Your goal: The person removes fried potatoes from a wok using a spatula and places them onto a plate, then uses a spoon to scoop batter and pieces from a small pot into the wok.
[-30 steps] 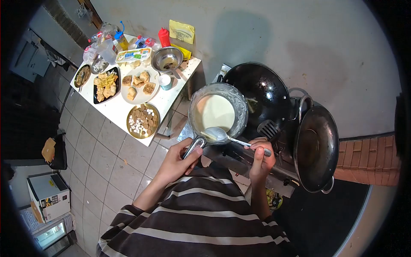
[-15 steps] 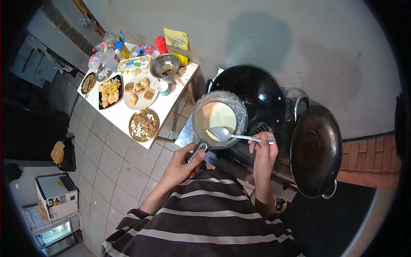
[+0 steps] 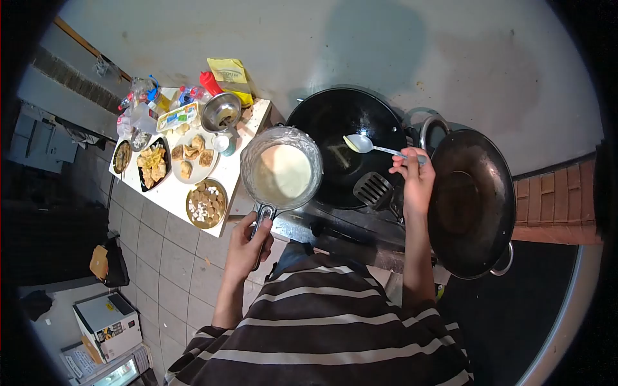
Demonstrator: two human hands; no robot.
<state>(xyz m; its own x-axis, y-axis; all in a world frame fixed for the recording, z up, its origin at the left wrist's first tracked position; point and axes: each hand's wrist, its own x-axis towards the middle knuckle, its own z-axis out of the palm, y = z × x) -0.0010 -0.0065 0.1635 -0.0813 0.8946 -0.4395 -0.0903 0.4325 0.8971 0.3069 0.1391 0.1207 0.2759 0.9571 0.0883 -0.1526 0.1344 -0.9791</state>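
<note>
My left hand is closed round the dark handle of a saucepan that holds pale, creamy batter. Batter is smeared on the pan's inner wall. My right hand grips a metal spoon by its handle. A pale yellowish slice lies at the tip of the spoon's bowl, coated with batter. Below the spoon sits a large black wok, its inside shiny. A slotted spatula rests at the wok's near edge, close to my right forearm.
A second, browned wok leans at the right by the brick ledge. On the white table at left are a plate of fried dumpling-like pieces, a gold bowl, a black dish, a metal bowl and a red bottle.
My right hand has lifted the spoon with the slice out of the saucepan and moved it right, over the black wok. My left hand has shifted the saucepan left, away from the wok.
</note>
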